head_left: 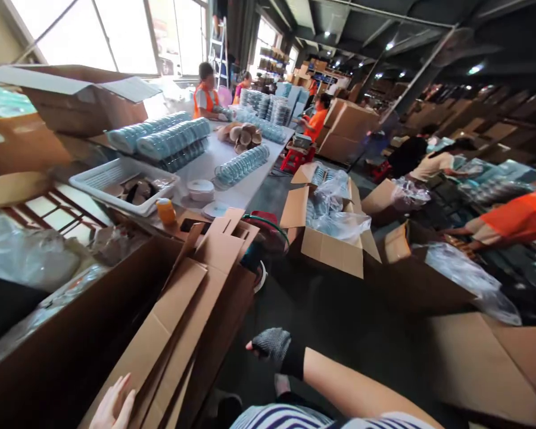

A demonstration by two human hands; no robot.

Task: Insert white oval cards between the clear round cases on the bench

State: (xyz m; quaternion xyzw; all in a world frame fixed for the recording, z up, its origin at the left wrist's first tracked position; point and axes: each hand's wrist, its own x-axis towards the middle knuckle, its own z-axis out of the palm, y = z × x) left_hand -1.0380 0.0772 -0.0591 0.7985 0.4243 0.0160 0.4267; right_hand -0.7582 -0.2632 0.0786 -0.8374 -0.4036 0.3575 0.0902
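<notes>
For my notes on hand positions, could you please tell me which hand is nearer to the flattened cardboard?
Left. The left hand is at the near end of the flattened cardboard, apparently touching it; the gloved right hand is apart, to its right.

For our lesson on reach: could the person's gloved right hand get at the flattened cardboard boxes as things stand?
Probably yes: the gloved right hand hangs beside the flattened cardboard boxes, apart from them, and only dark floor shows between.
</notes>
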